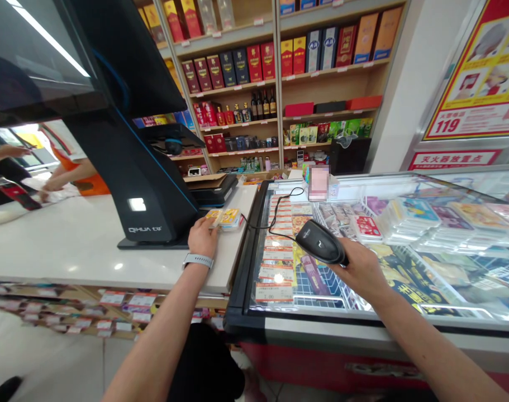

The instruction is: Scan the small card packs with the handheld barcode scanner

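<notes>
My right hand (363,269) is wrapped round the handle of a black barcode scanner (320,242), above the glass top of a chest freezer. The scanner's head points left, and a thin black cable (275,215) runs from it toward the counter. My left hand (203,237), with a pale watch band on the wrist, rests at the counter edge. Its fingers close on the left end of a small yellow-and-white pack (231,218) lying on the counter. The fingertips are partly hidden by the pack and the hand.
A black checkout terminal (149,167) stands on the white counter (70,254), left of my hand. The freezer (254,279) holds baskets of packaged goods. Across the counter are people's arms and a cola bottle (17,192). Shelves (237,86) of boxed bottles line the back.
</notes>
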`<action>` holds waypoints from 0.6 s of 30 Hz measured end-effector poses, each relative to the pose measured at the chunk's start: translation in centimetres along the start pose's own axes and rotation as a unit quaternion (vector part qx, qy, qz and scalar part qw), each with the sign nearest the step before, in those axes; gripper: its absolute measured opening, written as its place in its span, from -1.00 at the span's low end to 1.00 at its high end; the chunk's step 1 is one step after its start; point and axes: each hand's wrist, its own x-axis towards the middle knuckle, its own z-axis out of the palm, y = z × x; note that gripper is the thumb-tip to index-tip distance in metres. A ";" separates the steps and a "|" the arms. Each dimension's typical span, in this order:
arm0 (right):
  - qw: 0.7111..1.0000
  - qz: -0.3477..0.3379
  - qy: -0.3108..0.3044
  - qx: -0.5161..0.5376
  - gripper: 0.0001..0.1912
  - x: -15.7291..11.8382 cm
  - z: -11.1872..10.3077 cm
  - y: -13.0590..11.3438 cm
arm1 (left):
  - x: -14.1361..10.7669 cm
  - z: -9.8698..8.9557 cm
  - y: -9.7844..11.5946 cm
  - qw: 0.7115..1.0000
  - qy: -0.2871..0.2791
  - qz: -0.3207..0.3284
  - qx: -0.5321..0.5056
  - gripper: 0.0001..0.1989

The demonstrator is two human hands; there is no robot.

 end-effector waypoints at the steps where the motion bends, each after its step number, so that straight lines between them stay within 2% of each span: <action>1: 1.000 0.000 -0.002 0.002 -0.68 0.0 0.0 0.0 | 0.0 -0.1 0.0 1.000 0.003 0.003 0.001 -0.60; 6: 1.000 0.001 0.000 -0.009 -0.70 -0.1 0.1 0.2 | -0.1 -0.4 0.0 1.000 0.020 0.007 -0.004 -0.61; 12: 1.000 -0.006 0.003 -0.013 -0.68 0.0 0.0 0.1 | 0.1 -0.4 -0.7 0.990 0.113 -0.002 -0.085 -0.64; 18: 1.000 -0.003 -0.002 -0.008 -0.69 -0.1 0.0 0.3 | 0.6 0.0 -2.2 0.962 0.168 -0.104 -0.187 -0.65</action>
